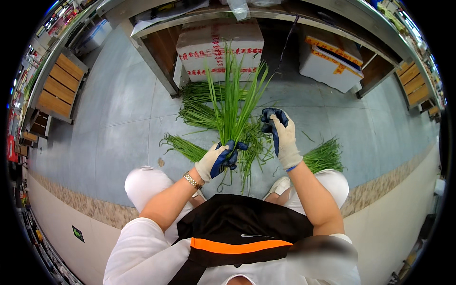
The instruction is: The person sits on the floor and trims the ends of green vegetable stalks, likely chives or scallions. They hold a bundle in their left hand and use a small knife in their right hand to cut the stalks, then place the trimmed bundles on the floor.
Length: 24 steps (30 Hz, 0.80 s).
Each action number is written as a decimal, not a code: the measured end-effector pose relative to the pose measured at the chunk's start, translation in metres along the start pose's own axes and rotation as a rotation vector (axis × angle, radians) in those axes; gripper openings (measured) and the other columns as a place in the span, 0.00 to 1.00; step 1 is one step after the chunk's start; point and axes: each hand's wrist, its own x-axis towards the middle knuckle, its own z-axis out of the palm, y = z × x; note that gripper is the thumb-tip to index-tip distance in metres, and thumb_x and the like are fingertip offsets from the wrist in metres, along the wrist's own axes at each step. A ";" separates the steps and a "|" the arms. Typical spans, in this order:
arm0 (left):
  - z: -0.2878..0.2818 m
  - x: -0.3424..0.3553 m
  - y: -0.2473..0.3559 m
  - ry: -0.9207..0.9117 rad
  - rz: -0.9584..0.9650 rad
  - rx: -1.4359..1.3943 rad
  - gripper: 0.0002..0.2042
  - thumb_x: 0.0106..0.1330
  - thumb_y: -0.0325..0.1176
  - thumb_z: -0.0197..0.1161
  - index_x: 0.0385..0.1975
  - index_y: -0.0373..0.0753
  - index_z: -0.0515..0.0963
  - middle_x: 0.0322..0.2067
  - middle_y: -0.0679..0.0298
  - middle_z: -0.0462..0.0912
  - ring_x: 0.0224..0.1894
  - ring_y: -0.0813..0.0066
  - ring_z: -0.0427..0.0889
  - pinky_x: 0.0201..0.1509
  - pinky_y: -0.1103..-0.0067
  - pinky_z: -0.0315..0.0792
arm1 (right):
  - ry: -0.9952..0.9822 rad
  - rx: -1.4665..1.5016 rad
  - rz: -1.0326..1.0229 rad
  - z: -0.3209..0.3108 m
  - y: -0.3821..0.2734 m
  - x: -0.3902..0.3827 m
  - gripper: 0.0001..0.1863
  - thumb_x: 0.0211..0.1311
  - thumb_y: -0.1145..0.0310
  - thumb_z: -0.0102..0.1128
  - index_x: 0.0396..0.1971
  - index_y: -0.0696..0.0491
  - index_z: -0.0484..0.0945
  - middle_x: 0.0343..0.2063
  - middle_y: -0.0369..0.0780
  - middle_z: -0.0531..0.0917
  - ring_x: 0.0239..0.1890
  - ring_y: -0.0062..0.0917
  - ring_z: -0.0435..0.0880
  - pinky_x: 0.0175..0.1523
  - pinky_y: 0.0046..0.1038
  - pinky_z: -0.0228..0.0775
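On the grey floor (123, 137), before the front edge of the counter (156, 66), I see a bunch of long green stalks (232, 111). It is held up, to the right of the counter's left front leg, its tips spreading forward. The left forearm (168, 204) slants inward, and the gloved left hand (221, 156) has its fingers closed around the lower stalks. The gloved right hand (281, 135) is raised apart from them, fingers curled toward the thumb; whether they pinch something, I cannot tell.

White boxes (323, 70) under a table (180, 20); grey floor (121, 142)
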 end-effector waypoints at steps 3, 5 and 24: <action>0.002 0.000 -0.002 0.077 -0.032 0.001 0.27 0.67 0.49 0.56 0.51 0.28 0.69 0.20 0.69 0.67 0.22 0.81 0.65 0.27 0.80 0.62 | 0.016 -0.029 -0.071 0.001 -0.010 0.001 0.09 0.61 0.70 0.59 0.39 0.58 0.79 0.31 0.33 0.81 0.31 0.15 0.76 0.36 0.21 0.71; -0.001 0.000 -0.005 0.012 -0.021 0.018 0.26 0.67 0.49 0.56 0.50 0.28 0.70 0.20 0.69 0.67 0.22 0.81 0.64 0.27 0.80 0.62 | 0.005 -0.043 -0.017 0.002 -0.019 0.001 0.10 0.62 0.70 0.57 0.40 0.58 0.78 0.31 0.34 0.80 0.29 0.15 0.75 0.33 0.20 0.70; 0.008 0.005 -0.021 0.042 -0.045 0.164 0.25 0.69 0.50 0.53 0.52 0.31 0.72 0.21 0.73 0.65 0.22 0.83 0.64 0.29 0.81 0.65 | -0.030 0.033 0.179 -0.015 -0.002 0.009 0.07 0.59 0.70 0.57 0.36 0.54 0.78 0.28 0.33 0.81 0.24 0.15 0.75 0.27 0.19 0.68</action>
